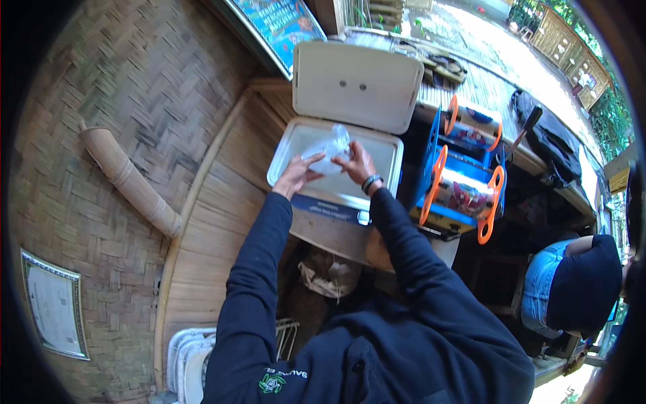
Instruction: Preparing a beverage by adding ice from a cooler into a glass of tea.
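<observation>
Clear plastic bag [326,147], small, whitish see-through, crumpled and wrinkled, bulging low, gathered narrow at one end. Contents can't be made out. Sits over the pale top of the white box [381,163], left of middle, narrow end pointing toward far edge. Whether it touches the top: unclear.

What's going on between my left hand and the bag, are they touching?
Touching: the head view shows the left hand with its fingers against the left side of the clear bag, no gap between.
</observation>
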Demonstrator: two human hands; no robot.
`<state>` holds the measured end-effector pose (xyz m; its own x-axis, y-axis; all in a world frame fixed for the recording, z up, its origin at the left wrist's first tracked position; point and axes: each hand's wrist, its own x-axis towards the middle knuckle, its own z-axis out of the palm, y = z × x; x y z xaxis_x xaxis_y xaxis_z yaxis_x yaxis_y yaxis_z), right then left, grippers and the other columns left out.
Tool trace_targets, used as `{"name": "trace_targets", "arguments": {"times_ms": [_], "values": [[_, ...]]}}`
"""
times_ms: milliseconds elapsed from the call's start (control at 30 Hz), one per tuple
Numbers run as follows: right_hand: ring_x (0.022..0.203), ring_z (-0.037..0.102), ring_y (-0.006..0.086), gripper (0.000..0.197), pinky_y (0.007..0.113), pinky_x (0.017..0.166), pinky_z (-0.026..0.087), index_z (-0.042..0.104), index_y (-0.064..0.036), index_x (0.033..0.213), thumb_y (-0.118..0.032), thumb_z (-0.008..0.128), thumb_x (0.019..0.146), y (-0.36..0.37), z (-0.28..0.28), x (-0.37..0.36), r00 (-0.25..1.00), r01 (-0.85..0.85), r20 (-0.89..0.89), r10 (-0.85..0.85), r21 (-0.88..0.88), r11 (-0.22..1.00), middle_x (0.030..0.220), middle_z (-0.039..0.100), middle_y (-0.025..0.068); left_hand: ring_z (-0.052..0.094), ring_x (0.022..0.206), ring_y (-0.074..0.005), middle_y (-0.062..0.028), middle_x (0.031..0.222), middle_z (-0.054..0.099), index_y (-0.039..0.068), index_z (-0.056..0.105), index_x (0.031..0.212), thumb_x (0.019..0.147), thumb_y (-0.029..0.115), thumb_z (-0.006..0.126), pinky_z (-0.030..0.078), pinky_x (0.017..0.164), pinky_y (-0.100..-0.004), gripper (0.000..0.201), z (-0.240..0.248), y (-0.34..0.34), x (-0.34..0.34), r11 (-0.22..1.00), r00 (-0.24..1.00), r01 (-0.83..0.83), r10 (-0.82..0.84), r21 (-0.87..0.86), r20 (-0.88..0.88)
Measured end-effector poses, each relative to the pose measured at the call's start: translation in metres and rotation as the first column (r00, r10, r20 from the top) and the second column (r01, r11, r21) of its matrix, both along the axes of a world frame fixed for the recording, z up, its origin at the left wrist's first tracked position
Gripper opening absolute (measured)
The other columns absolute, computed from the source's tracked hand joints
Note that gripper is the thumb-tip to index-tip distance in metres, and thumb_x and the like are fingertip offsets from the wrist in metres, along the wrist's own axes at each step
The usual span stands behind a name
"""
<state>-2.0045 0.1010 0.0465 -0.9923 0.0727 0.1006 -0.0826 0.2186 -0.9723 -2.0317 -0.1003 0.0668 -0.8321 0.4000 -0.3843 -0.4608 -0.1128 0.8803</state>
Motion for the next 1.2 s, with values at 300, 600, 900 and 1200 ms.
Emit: {"name": "trace_targets", "arguments": {"times_ms": [300,600,900,1200], "values": [[0.064,0.065,0.0159,0.069,0.031,0.056,0.053,0.057,0.0032,0.104,-0.042,0.090,0.064,-0.002,-0.006,0.015,0.986,-0.062,0.160,0.037,0.152,0.986,0.084,0.066,0.0115,0.066,0.099,-0.0242,-0.0169,0.111,0.062,-0.009,0.051,0.117,0.068,0.027,0.089,0.063,0.069,-0.0343,0.072,0.002,0.003,0.015,0.890,0.963,-0.120,-0.004,-0.439,-0.270],[0.061,0.064,0.0132,0.046,0.030,0.054,0.051,0.066,0.0019,0.095,-0.034,0.084,0.073,-0.003,-0.037,0.012,0.978,0.192,-0.151,-0.141,0.419,0.887,0.074,0.067,0.0079,0.070,0.082,-0.0227,-0.0188,0.097,0.068,-0.012,0.061,0.105,0.071,0.022,0.085,0.063,0.059,-0.0309,0.054,0.011,0.033,0.021,0.769,0.908,-0.232,-0.049,-0.596,-0.417],[0.051,0.055,0.0090,0.021,0.025,0.044,0.045,0.066,0.0022,0.096,-0.015,0.071,0.086,-0.002,-0.022,0.013,0.983,0.000,0.184,0.028,-0.150,0.989,0.072,0.063,0.0021,0.071,0.077,-0.0204,-0.0147,0.094,0.070,-0.006,0.068,0.104,0.077,0.019,0.080,0.062,0.058,-0.0309,0.039,-0.003,0.025,0.020,0.768,0.880,-0.286,-0.027,-0.573,-0.475],[0.048,0.054,0.0099,0.018,0.025,0.044,0.045,0.064,0.0030,0.092,-0.014,0.068,0.086,-0.004,0.009,0.000,0.984,0.033,0.176,0.001,-0.191,0.981,0.068,0.059,0.0028,0.067,0.080,-0.0399,-0.0217,0.082,0.069,-0.004,0.071,0.087,0.071,0.025,0.079,0.053,0.079,-0.0431,0.034,-0.019,0.018,0.009,0.437,0.731,-0.514,-0.228,-0.738,-0.643]]}}
